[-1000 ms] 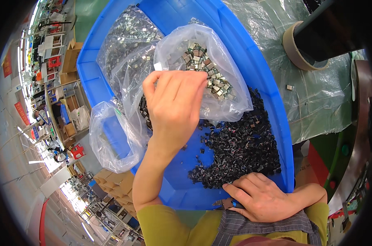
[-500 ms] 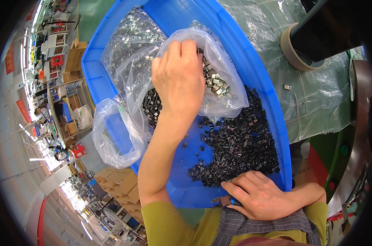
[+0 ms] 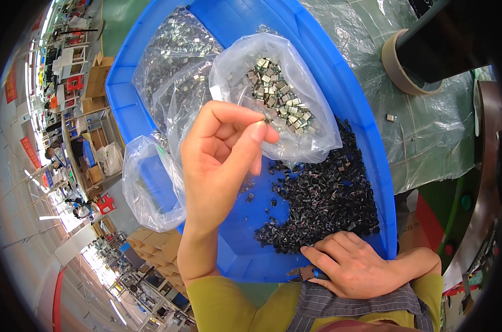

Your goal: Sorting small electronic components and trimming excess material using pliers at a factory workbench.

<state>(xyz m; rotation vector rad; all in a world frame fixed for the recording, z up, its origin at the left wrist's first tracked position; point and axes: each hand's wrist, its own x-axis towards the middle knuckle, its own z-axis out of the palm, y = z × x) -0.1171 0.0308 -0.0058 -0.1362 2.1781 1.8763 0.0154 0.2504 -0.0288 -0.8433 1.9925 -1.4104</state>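
Observation:
My left hand (image 3: 215,160) is raised over the blue tub (image 3: 367,141), thumb and forefinger pinched on a small electronic piece (image 3: 267,119), mostly hidden by the fingertips. Just beyond it, an open clear plastic bag (image 3: 324,124) holds many small metal-cased connectors (image 3: 270,88). Low on the right, my right hand (image 3: 353,265) is closed around cutting pliers (image 3: 304,273) at the tub's near edge, their jaws sticking out to the left. Beside its fingertips spreads a heap of black plastic bits (image 3: 328,199).
More clear bags lie at the tub's left: a filled one (image 3: 179,55) and an empty-looking one (image 3: 151,188) over the rim. At right, a plastic-covered table (image 3: 411,144) carries a tape-roll-like ring (image 3: 395,63), a black device (image 3: 450,41) and one loose connector (image 3: 391,118). Cardboard boxes (image 3: 157,249) stand left.
My left hand has come out of the open bag and back toward me, turning palm-inward with the small piece in its pinch. The right hand has stayed in place.

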